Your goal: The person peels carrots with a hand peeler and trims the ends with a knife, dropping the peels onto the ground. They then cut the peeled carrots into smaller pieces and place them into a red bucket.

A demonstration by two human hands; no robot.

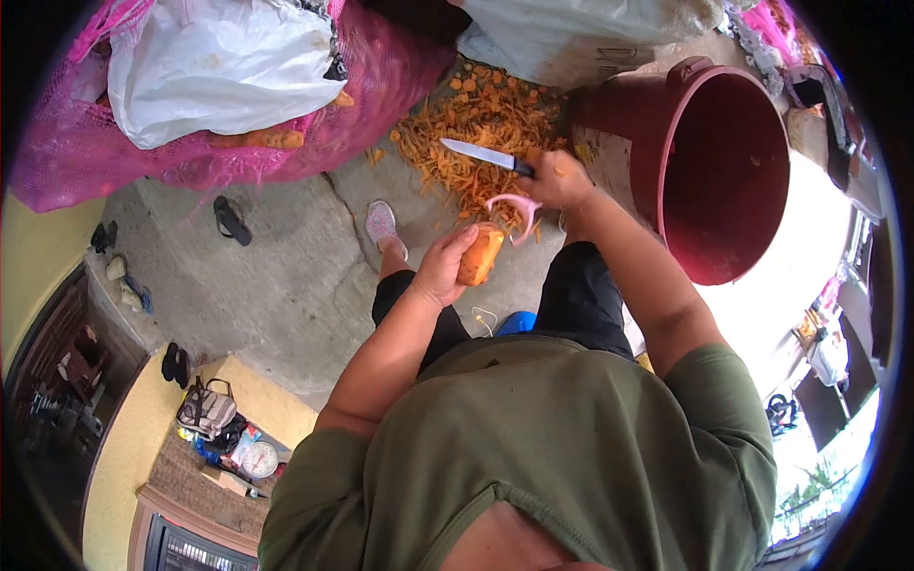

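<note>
My left hand (446, 266) is closed around a thick carrot (482, 255), partly peeled, with brighter orange flesh showing on its upper side. My right hand (560, 181) is closed on the dark handle of a knife (481, 152), its blade pointing left. A pink peeler (517, 211) also hangs from the right hand, just above and right of the carrot and apart from it. Beneath the knife, a heap of orange peelings (447, 143) and cut carrot ends covers the ground.
A large dark red bin (672, 181) lies tipped at the right, its mouth facing me. Pink mesh sacks (381, 86) with carrots and a white sack (219, 71) fill the upper left. A black slipper (230, 221) lies on the concrete; a dial scale (259, 459) stands lower left.
</note>
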